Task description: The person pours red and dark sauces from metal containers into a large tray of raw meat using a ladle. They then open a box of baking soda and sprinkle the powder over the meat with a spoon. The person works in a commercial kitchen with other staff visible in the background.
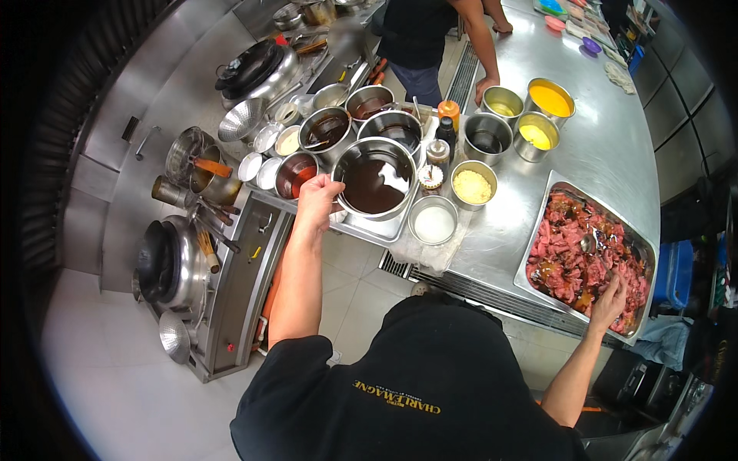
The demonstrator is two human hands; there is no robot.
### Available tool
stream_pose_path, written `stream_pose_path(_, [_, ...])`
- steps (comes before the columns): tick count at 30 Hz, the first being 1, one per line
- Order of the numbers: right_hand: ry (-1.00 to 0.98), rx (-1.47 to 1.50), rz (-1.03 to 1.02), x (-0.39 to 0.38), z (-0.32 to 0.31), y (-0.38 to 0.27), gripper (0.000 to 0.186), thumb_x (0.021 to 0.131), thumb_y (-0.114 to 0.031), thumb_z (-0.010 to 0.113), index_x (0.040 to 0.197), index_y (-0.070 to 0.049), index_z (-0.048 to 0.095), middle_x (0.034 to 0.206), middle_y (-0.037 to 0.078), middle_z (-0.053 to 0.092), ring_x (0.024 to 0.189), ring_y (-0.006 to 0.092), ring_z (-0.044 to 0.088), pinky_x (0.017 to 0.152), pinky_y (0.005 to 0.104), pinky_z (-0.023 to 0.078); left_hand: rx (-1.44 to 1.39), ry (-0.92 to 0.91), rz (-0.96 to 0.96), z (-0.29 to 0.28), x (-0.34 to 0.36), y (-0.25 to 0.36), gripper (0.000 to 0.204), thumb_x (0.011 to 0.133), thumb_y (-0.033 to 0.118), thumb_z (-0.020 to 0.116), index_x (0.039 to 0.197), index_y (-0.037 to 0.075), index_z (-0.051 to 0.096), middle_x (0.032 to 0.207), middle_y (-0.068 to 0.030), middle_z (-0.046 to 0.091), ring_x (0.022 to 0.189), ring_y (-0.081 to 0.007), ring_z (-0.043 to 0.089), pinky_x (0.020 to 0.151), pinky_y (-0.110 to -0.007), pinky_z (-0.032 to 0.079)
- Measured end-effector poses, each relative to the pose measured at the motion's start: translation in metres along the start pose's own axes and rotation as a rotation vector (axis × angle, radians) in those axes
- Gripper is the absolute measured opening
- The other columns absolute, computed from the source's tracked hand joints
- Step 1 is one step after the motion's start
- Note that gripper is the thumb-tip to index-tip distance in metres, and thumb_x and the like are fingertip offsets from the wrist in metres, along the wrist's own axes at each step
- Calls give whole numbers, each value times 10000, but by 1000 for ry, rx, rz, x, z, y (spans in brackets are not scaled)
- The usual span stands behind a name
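Note:
My left hand (318,198) reaches forward to the rim of a large steel bowl (344,161) filled with dark brown sauce, fingers curled at its near-left edge as if pinching something; what it pinches is hidden. My right hand (610,300) rests in the near corner of a big steel tray (543,221) of raw red meat pieces in sauce, fingers spread on the meat. A spoon (590,243) lies in the meat near that hand.
Several steel bowls of sauces and powders crowd the counter: white (434,222), pale crumbs (473,185), yellow (550,97). Woks (165,261) and ladles sit on the stove at left. Another person (430,38) stands across, a hand (484,86) on the counter.

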State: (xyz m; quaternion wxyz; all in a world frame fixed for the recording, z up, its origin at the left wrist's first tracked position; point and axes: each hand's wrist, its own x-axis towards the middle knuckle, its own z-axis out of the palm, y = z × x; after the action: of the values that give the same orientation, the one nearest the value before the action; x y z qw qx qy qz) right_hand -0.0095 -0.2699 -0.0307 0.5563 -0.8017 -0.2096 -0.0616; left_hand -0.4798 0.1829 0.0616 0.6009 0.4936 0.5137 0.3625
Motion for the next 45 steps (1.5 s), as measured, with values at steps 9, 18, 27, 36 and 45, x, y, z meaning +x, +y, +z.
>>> stream_pose_path(9, [75,550,376,-17,37,-49,300,1062,-290,511,1244,-77,619,947,27,695,698,66,580,588,216,452,-4,94,-59,-41,28,-83,265,857,4,652,693,125,484,678,12,522,578,-107,556,547,-337,578])
stream_pose_path(18, [-327,875,629,-94,184,-147,321,1030,-302,549,1227,-55,606,976,128,712,635,114,606,522,214,457,-36,125,-106,-38,46,-148,268,849,40,673,688,139,484,647,33,491,564,-95,517,551,-351,592])
stream_pose_path(27, [-927,341,-208,-169,308,-214,269,1031,-232,535,1209,-85,672,1132,101,695,962,210,661,862,344,528,-198,-28,-103,-28,46,-149,244,935,176,670,1142,49,679,1005,-56,720,877,-161,681,680,-307,525])
stream_pose_path(36, [-1027,-79,-665,-182,345,-210,224,950,-205,576,1150,-152,663,1038,92,590,905,326,658,740,442,553,-30,-352,-333,-91,19,-185,408,950,328,638,1238,42,593,1138,-112,626,812,-274,680,664,-362,587])
stream_pose_path(45, [-1098,-85,-601,-181,341,-192,269,960,-228,595,1213,-139,617,1076,121,562,944,355,644,782,486,535,506,-698,-732,-29,-7,-275,440,912,265,647,1276,22,597,1147,-202,657,942,-352,687,784,-466,560])
